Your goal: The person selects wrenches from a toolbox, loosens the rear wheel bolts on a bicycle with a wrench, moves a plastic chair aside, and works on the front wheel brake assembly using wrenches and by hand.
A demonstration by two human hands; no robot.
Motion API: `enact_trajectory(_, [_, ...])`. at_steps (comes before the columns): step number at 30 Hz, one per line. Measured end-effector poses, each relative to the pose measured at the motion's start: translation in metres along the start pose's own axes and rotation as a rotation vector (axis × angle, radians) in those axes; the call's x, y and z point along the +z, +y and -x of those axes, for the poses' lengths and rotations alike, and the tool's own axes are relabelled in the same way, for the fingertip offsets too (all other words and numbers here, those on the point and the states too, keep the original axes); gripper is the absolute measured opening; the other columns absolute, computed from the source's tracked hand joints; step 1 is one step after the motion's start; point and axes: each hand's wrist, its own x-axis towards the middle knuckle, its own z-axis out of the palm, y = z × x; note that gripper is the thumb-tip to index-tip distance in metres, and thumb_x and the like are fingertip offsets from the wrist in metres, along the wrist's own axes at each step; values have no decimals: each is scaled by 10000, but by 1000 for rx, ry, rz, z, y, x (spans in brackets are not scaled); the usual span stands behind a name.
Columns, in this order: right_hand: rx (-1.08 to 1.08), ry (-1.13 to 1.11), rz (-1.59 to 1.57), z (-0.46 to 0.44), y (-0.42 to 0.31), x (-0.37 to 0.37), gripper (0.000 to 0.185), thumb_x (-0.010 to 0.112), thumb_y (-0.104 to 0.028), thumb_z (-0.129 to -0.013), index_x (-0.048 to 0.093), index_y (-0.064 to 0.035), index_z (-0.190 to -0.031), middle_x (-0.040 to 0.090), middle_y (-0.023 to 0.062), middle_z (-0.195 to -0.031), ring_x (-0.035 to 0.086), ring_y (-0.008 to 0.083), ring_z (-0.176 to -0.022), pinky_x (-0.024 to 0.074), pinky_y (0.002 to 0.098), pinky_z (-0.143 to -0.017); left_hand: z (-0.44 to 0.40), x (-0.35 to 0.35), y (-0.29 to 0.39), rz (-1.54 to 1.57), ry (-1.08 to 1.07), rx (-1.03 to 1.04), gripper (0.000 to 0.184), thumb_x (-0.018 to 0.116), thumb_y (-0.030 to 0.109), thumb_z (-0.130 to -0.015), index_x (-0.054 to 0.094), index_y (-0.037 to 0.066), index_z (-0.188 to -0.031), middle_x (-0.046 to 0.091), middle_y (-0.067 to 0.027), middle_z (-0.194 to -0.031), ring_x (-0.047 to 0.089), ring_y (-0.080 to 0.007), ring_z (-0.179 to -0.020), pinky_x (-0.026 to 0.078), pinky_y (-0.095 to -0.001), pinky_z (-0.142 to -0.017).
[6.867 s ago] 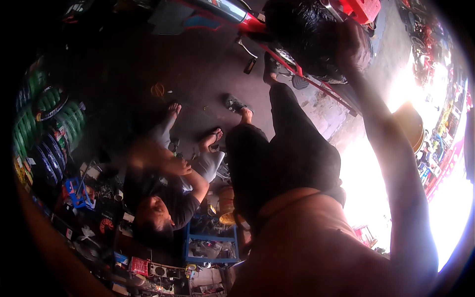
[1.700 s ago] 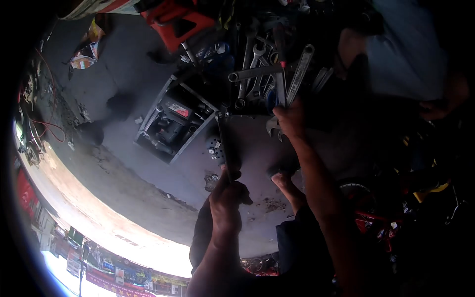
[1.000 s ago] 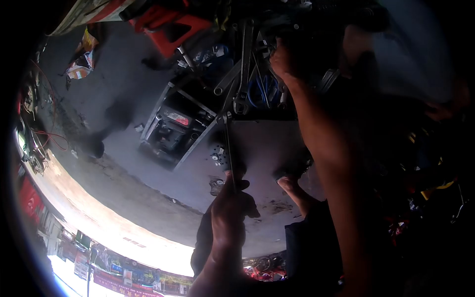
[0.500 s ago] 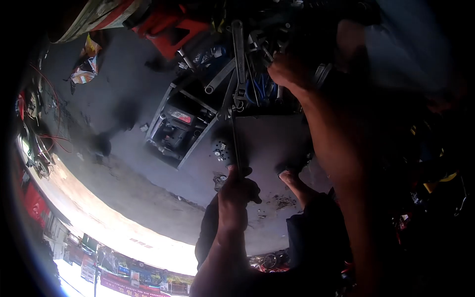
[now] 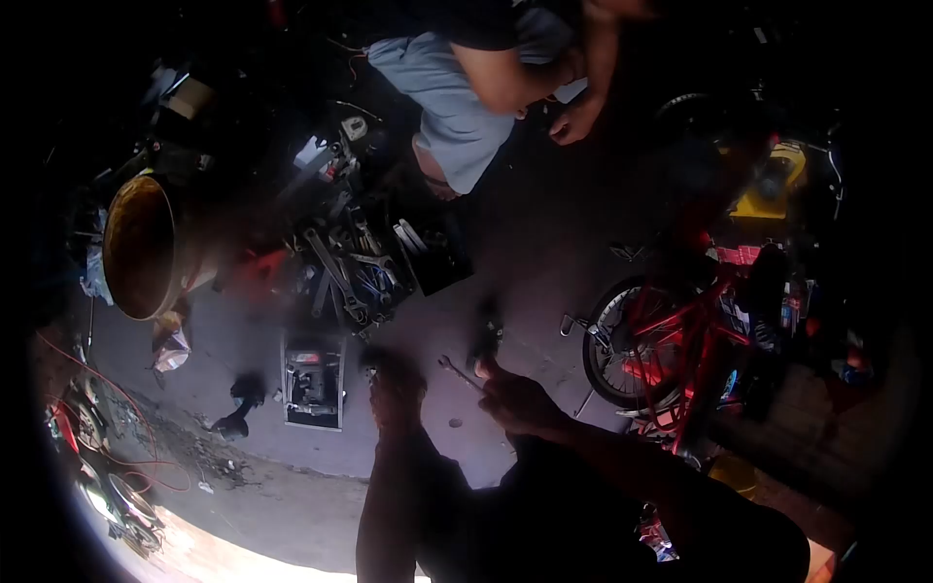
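Note:
My right hand (image 5: pixel 522 400) is closed around a wrench (image 5: pixel 461 372), whose open-ended head points up and left, away from my fingers. My left hand (image 5: pixel 397 396) is in front of my body, over a dark shoe, at the right of a metal-framed tray (image 5: pixel 342 389). Its fingers are dark and blurred, so I cannot make out whether it holds anything. Inside the tray lie dark tools and a piece with a red label. Beyond my hands is a heap of wrenches and other hand tools (image 5: pixel 335 267).
Another person in light trousers (image 5: pixel 457 107) is near the tool heap. To the right stands a red bicycle (image 5: pixel 671 360), with a yellow object (image 5: pixel 773 185) behind it. A large round drum (image 5: pixel 141 248) is at the left, and an orange hose (image 5: pixel 107 379) runs across the floor.
My view has swung right and back from the tool heap. My right hand has come from the heap to near my body, now with a wrench. The long tool in my left hand no longer shows.

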Motion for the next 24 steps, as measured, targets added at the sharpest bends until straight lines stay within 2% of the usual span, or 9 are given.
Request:
enact_trajectory(3, [188, 127, -205, 60, -43, -35, 235, 582, -234, -897, 619, -10, -956, 644, 214, -944, 652, 352, -871, 508, 453, -785, 70, -65, 97, -172, -73, 334, 554, 707, 283, -752, 550, 48, -1228, 599, -193, -1129, 550, -380, -1123, 459, -465, -888])
enact_trajectory(5, [290, 19, -444, 90, -68, -48, 264, 568, -276, -911, 627, -24, -964, 657, 217, -927, 657, 354, -880, 503, 470, -793, 113, -103, 163, -199, -105, 580, 516, 723, 277, -728, 575, 52, -1168, 597, -179, -1130, 529, -361, -1161, 444, -484, -883])
enact_trajectory(7, [284, -162, -670, 112, -78, -51, 283, 544, -304, -930, 635, -38, -960, 664, 207, -913, 656, 359, -880, 496, 482, -798, 143, -106, 181, -210, -243, 652, 435, 722, 258, -728, 594, 47, -1086, 592, -186, -1140, 531, -367, -1144, 439, -507, -861])
enact_trajectory(8, [238, -224, -723, 121, -83, -58, 292, 532, -315, -938, 638, -44, -958, 667, 201, -911, 655, 364, -881, 492, 489, -802, 153, -111, 195, -237, -195, 728, 327, 688, 224, -770, 601, 59, -1039, 641, -176, -992, 619, -360, -980, 485, -487, -766])
enact_trajectory(12, [-84, -59, -635, 171, -83, -74, 249, 526, -271, -969, 619, -41, -977, 627, 145, -882, 640, 330, -857, 495, 450, -810, 177, -100, 208, -353, -220, 706, 150, 613, 189, -841, 615, 77, -941, 627, -134, -718, 642, -348, -670, 518, -447, -604])
enact_trajectory(16, [332, 436, -437, 230, -94, -156, 254, 539, -294, -982, 632, -57, -983, 625, 111, -852, 637, 280, -834, 501, 403, -789, 198, -113, 279, -508, -220, 459, 127, 562, 217, -881, 609, 118, -817, 604, -109, -648, 644, -355, -619, 534, -447, -570])
enact_trajectory(19, [339, 567, -940, 306, -98, -280, 228, 576, -255, -960, 659, -42, -960, 663, 132, -792, 671, 239, -796, 502, 384, -701, 181, -104, 257, -579, -58, 529, 130, 568, 234, -880, 623, 123, -841, 611, -119, -670, 646, -359, -631, 522, -465, -565])
enact_trajectory(21, [-25, 528, -1141, 373, -98, -348, 228, 608, -264, -951, 666, -45, -976, 659, 116, -791, 661, 194, -775, 508, 351, -695, 164, -107, 219, -732, -118, 466, 258, 465, 274, -937, 652, 97, -938, 687, -144, -978, 680, -345, -854, 529, -479, -692])
enact_trajectory(24, [-836, 490, -830, 446, -84, -413, 226, 588, -259, -958, 662, -49, -994, 650, 113, -849, 648, 216, -756, 513, 327, -693, 164, -114, 219, -762, 12, 269, 280, 496, 283, -918, 695, 88, -885, 682, -149, -912, 681, -338, -831, 530, -471, -695])
